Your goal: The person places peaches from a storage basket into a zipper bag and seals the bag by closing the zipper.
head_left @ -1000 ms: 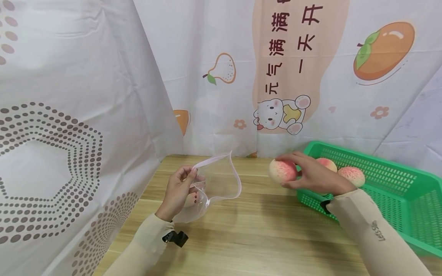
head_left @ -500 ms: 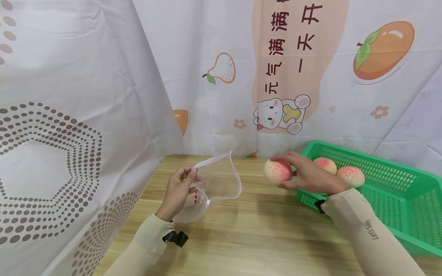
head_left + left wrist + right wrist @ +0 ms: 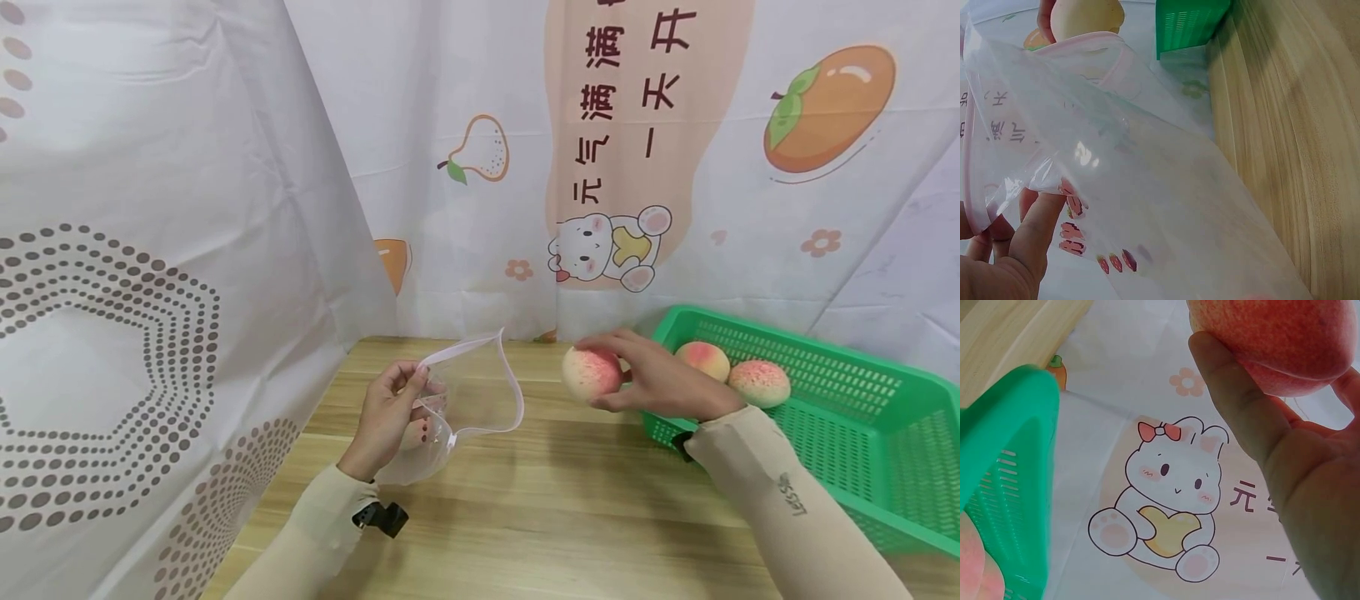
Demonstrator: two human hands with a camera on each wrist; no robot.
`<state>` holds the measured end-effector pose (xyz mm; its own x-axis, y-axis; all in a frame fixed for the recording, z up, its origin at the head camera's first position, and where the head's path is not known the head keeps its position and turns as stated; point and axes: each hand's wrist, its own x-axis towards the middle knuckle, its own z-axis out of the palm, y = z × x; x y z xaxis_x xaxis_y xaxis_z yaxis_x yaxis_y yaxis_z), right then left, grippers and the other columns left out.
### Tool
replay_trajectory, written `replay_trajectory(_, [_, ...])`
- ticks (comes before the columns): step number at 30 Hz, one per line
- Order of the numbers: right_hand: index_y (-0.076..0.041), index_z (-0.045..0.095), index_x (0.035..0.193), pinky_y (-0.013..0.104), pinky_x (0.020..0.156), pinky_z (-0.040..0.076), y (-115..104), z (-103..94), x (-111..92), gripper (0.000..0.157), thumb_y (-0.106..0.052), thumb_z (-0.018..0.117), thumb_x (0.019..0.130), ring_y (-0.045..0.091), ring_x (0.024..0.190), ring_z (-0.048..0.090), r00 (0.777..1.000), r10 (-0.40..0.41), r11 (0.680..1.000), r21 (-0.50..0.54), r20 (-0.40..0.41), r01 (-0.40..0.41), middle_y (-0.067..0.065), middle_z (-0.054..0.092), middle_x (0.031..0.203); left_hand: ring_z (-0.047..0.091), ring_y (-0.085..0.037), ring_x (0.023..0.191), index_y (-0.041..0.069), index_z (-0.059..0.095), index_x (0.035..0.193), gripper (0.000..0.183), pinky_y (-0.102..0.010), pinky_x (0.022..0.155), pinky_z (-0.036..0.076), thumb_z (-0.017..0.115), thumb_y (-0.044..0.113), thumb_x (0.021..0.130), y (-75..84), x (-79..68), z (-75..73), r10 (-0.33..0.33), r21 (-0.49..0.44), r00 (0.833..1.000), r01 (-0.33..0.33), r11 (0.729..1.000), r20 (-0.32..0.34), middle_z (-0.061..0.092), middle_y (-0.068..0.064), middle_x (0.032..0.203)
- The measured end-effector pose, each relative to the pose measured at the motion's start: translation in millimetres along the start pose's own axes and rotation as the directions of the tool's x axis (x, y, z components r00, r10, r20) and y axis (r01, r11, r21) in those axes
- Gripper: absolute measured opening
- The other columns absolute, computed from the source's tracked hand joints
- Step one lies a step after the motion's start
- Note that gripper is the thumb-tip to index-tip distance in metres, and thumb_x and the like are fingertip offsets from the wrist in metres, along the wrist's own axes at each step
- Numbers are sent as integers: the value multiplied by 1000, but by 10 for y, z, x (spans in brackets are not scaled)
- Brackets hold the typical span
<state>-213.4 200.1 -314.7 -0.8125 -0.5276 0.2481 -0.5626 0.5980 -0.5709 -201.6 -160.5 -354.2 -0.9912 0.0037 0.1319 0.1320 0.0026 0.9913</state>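
Note:
My left hand [image 3: 390,412] pinches the rim of a clear zip bag [image 3: 480,387], whose pink-edged mouth gapes toward the right. Small red prints show on the bag [image 3: 1166,187] in the left wrist view. A pinkish round shape, partly hidden by the hand, shows low in the bag. To the right, my right hand [image 3: 663,379] grips a peach [image 3: 591,374] between thumb and fingers, above the table and apart from the bag. In the right wrist view the peach [image 3: 1285,337] is red on this side, with a crease.
A green plastic basket [image 3: 862,492] stands on the right, behind and beside the right forearm. Inside it lie two more peaches, one blushed [image 3: 703,360] and one speckled [image 3: 761,382]. The wooden table [image 3: 525,517] ends at a printed cloth backdrop [image 3: 465,250].
My right hand has carried the peach a little to the left, away from the basket and closer to the bag. The left hand and bag have stayed put.

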Motion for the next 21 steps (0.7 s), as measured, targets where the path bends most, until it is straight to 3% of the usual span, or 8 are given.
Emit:
replay_trajectory(12, [-9, 56, 138, 37, 85, 57, -64, 38, 69, 67, -25, 86, 81, 27, 113, 51, 1000, -12, 999, 32, 22, 11, 12, 54, 132, 72, -18, 81, -6, 55, 113, 18, -26, 68, 60, 52, 10, 105, -18, 12, 2, -2, 0, 1000, 2, 1000, -1, 64, -13, 98])
replay_trajectory(21, [-10, 56, 138, 32, 82, 57, -103, 97, 137, 67, -21, 87, 80, 24, 109, 54, 999, -37, 999, 35, 33, 36, 10, 55, 129, 71, -17, 81, -10, 53, 116, 23, -25, 70, 60, 52, 11, 105, 1, 9, 8, -2, -4, 1000, 2, 1000, -2, 65, -13, 97])
